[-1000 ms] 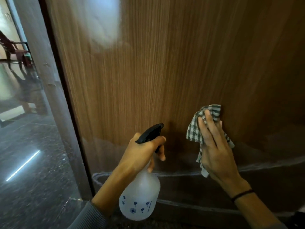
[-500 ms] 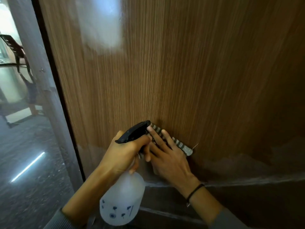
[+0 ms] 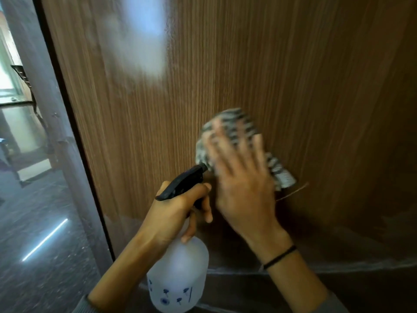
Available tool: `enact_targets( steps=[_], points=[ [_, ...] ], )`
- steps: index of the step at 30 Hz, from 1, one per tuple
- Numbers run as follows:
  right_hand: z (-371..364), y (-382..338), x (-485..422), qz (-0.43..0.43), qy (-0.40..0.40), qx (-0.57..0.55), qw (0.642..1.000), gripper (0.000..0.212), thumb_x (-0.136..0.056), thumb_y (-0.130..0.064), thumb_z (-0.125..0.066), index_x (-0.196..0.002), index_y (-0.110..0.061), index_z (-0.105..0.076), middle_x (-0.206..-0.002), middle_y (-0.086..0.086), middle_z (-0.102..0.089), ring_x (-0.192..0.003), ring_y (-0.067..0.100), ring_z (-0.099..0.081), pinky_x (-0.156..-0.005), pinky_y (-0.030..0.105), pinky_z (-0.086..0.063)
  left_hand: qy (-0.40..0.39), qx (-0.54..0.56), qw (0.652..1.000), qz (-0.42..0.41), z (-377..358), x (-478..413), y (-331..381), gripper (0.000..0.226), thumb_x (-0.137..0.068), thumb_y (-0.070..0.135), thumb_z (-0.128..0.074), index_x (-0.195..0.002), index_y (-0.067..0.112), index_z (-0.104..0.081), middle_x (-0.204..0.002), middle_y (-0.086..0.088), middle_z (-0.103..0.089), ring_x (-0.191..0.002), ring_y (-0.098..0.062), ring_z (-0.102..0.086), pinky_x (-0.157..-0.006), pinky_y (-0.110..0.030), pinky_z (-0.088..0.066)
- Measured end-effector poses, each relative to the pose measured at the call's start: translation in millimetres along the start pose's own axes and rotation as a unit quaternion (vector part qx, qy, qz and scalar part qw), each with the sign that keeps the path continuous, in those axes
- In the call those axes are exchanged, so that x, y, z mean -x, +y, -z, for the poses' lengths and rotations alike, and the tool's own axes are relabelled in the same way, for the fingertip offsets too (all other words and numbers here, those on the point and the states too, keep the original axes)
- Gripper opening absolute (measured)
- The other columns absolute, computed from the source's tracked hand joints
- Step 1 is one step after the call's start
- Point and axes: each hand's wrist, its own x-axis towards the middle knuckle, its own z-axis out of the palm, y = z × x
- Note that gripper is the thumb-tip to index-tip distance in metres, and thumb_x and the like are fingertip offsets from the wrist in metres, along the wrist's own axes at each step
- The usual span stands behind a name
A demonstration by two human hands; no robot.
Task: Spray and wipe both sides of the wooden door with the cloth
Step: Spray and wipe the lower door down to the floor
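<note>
The wooden door [image 3: 259, 64] fills most of the view, brown with a vertical grain. My right hand [image 3: 243, 188] presses a grey-and-white checked cloth [image 3: 234, 123] flat against the door with straight, spread fingers; hand and cloth are motion-blurred. My left hand [image 3: 176, 213] grips the neck and black trigger head of a translucent white spray bottle [image 3: 178, 276], held upright just left of the cloth. The nozzle points at the door.
The door's dark left edge [image 3: 74, 123] and a grey frame post [image 3: 45, 98] stand at the left. Beyond them lies a dark glossy floor [image 3: 33, 256] with a light streak, and furniture far back. A band near the door's bottom looks darker.
My right hand swept the cloth left to the bottle's nozzle, then up and right again. The left hand and bottle shifted slightly left and back; the view tilted.
</note>
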Motion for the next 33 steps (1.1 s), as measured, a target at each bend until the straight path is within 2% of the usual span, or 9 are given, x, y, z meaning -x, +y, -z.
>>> enact_targets(
  steps=[2, 7, 13, 16, 21, 24, 27, 29, 33],
  points=[
    [-7.6, -0.5, 3.7, 0.059, -0.033, 0.02, 0.998, 0.063, -0.103, -0.033, -0.046, -0.16, -0.016, -0.025, -0.169, 0.004, -0.015, -0.157, 0.027, -0.007, -0.126, 0.051, -0.011, 0.015, 0.01, 1.0, -0.001, 1.9, 0.1, 2.3, 0.037, -0.1, 0.022, -0.055, -0.073, -0.003, -0.059, -0.067, -0.025, -0.062, -0.028, -0.019, -0.036, -0.034, -0.02, -0.035],
    [-2.1, 15.1, -0.2, 0.099, -0.025, 0.037, 0.994, 0.066, -0.101, -0.023, -0.05, -0.161, -0.017, -0.023, -0.169, 0.002, -0.013, -0.157, 0.024, -0.008, -0.127, 0.046, -0.01, 0.004, -0.037, 0.999, -0.002, 3.3, -0.1, 6.0, 0.045, -0.093, 0.035, -0.061, -0.07, -0.003, -0.059, -0.068, -0.025, -0.065, -0.029, -0.023, -0.036, -0.038, -0.02, -0.038],
    [21.6, 24.8, -34.7, -0.091, 0.076, 0.024, 0.993, 0.059, -0.104, -0.019, -0.037, -0.16, -0.014, -0.023, -0.168, 0.008, -0.016, -0.156, 0.03, -0.009, -0.126, 0.053, -0.01, 0.001, -0.009, 1.0, -0.027, 7.9, 3.0, 16.7, 0.043, -0.096, 0.032, -0.061, -0.068, -0.001, -0.06, -0.069, -0.026, -0.065, -0.026, -0.02, -0.037, -0.04, -0.019, -0.041],
    [22.2, 7.5, -59.9, -0.111, 0.092, 0.008, 0.989, 0.06, -0.104, -0.018, -0.037, -0.161, -0.015, -0.021, -0.169, 0.009, -0.012, -0.156, 0.033, -0.005, -0.125, 0.056, -0.007, 0.0, -0.015, 0.999, -0.045, 14.0, 6.1, 30.1, 0.038, -0.091, 0.032, -0.058, -0.068, 0.003, -0.061, -0.07, -0.025, -0.066, -0.026, -0.02, -0.036, -0.039, -0.021, -0.039],
    [6.4, -6.7, -63.8, 0.073, 0.021, 0.016, 0.997, 0.062, -0.101, -0.018, -0.042, -0.16, -0.02, -0.025, -0.17, 0.004, -0.012, -0.157, 0.029, -0.002, -0.125, 0.054, -0.004, 0.031, -0.045, 0.996, -0.074, 26.4, 9.4, 53.7, 0.036, -0.097, 0.028, -0.062, -0.068, 0.008, -0.063, -0.07, -0.022, -0.065, -0.027, -0.023, -0.035, -0.035, -0.028, -0.033],
    [-11.3, -12.2, -32.4, 0.18, -0.017, -0.025, 0.983, 0.059, -0.096, -0.019, -0.052, -0.152, -0.019, -0.035, -0.166, 0.004, -0.026, -0.157, 0.027, -0.007, -0.127, 0.051, -0.004, 0.043, -0.037, 0.995, -0.078, 24.5, 11.4, 60.9, 0.028, -0.092, 0.026, -0.057, -0.071, 0.008, -0.065, -0.071, -0.022, -0.063, -0.028, -0.023, -0.035, -0.035, -0.029, -0.033],
    [-20.3, -4.6, 9.6, 0.248, -0.069, -0.001, 0.966, 0.055, -0.096, -0.014, -0.049, -0.151, -0.02, -0.043, -0.161, 0.005, -0.036, -0.156, 0.027, -0.011, -0.127, 0.049, -0.006, 0.046, -0.026, 0.996, -0.072, 16.5, 8.5, 59.9, 0.031, -0.088, 0.029, -0.057, -0.071, 0.002, -0.062, -0.068, -0.016, -0.064, -0.029, -0.02, -0.035, -0.034, -0.028, -0.032],
    [-14.8, 13.3, 35.5, 0.235, -0.1, 0.028, 0.966, 0.067, -0.091, -0.015, -0.052, -0.156, -0.02, -0.035, -0.165, 0.005, -0.028, -0.156, 0.027, -0.009, -0.127, 0.048, -0.003, 0.037, -0.014, 0.997, -0.067, 9.1, 5.6, 55.5, 0.032, -0.092, 0.024, -0.057, -0.07, 0.001, -0.061, -0.07, -0.018, -0.064, -0.028, -0.021, -0.035, -0.033, -0.025, -0.032],
    [14.2, 63.8, 69.1, 0.083, -0.059, 0.024, 0.995, 0.076, -0.087, -0.005, -0.056, -0.158, -0.017, -0.031, -0.167, 0.006, -0.021, -0.155, 0.029, -0.015, -0.127, 0.048, -0.006, 0.013, -0.004, 0.999, -0.05, -1.6, 3.0, 43.5, 0.036, -0.098, 0.02, -0.055, -0.067, 0.001, -0.059, -0.07, -0.021, -0.066, -0.027, -0.022, -0.033, -0.037, -0.019, -0.037]
  ],
)
